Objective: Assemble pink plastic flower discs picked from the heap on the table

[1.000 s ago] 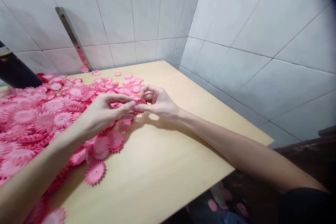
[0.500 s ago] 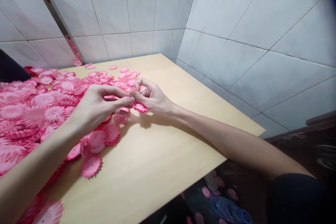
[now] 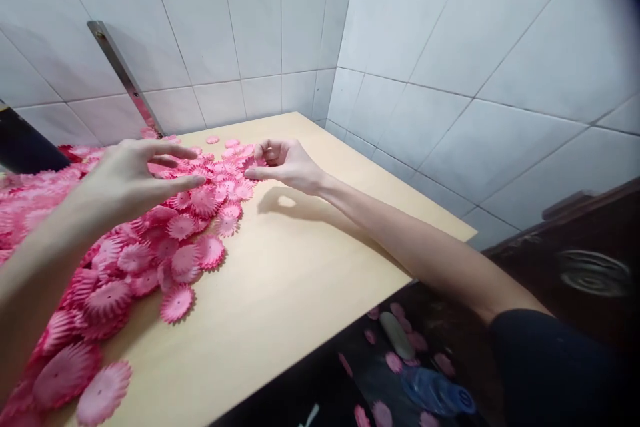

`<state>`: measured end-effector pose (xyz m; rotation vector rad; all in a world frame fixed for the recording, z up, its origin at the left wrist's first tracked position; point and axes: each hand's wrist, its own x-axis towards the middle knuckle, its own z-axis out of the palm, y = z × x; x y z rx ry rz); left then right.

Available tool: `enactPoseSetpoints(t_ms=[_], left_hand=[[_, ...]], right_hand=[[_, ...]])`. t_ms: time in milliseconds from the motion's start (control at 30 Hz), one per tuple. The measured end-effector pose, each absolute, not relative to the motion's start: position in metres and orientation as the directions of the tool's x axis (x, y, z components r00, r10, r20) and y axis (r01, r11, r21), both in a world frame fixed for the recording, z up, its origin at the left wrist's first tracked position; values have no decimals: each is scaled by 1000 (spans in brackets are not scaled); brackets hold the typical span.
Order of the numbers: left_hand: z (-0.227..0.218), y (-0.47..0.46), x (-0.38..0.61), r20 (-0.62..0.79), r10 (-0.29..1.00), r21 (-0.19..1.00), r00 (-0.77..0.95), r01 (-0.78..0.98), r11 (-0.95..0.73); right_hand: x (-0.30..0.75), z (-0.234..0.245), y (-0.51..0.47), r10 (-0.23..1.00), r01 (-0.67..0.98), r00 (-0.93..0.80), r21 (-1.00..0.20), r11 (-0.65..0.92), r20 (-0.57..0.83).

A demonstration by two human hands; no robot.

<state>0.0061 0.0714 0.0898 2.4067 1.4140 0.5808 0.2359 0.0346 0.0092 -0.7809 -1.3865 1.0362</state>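
Many pink, scalloped fabric discs (image 3: 180,260) with small centre holes lie heaped across the left of the table. Above the heap is my left hand (image 3: 145,170), thumb and fingers spread, nothing between them. At the heap's right edge hovers my right hand (image 3: 285,163), its fingers curled and its thumb stretched out apart from them. Pink shows in the gap between that thumb and the fingertips, where discs of the heap lie behind; no disc is clearly in its grasp. The shadow of the right hand falls on the wood just below it.
The pale wooden tabletop (image 3: 280,280) reaches a white tiled wall (image 3: 200,27). A metal strip (image 3: 123,73) leans at the wall, and a dark cylinder (image 3: 27,140) stands at the far left. Below the table's edge lie a blue plastic bottle (image 3: 435,390) and scattered discs.
My hands were together over a pink disc; now they are apart. The left has drawn back leftward and opened. The disc between them is no longer visible there. The view has shifted slightly.
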Motion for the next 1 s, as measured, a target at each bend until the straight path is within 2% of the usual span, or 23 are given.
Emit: enactPoseSetpoints(t_ms=[67,167,300,500,600,767,833,933,1000], left_hand=[[90,65,12,244,859,475,449,717,-510],[94,48,22,232,824,628,517,567,-533],[102,28,32,236,769,729,594,415,-545],[99,28,28,240,828,927,507,134,-351],[91,31,21,237,859,941,453,114,-319],[80,27,9,333,814,812,476,294,-504],[76,29,2,345,836,820,428,297,-490],[72,34,-11,390,882,846,264,276,-457],[68,35,-16,367,875,842,315,287,-456]], right_hand=[[234,17,34,897,-89,-117,-905,417,425],[227,32,31,851,-7,-179,-865,501,494],[209,52,28,771,25,-272,-796,604,576],[192,62,31,791,61,-193,-797,600,580],[187,59,33,804,61,-221,-815,576,552],[189,45,28,828,-2,-292,-866,501,479],[197,36,26,845,-6,-284,-882,470,453],[216,23,24,888,29,-210,-905,424,409],[227,16,25,909,47,-201,-924,380,364]])
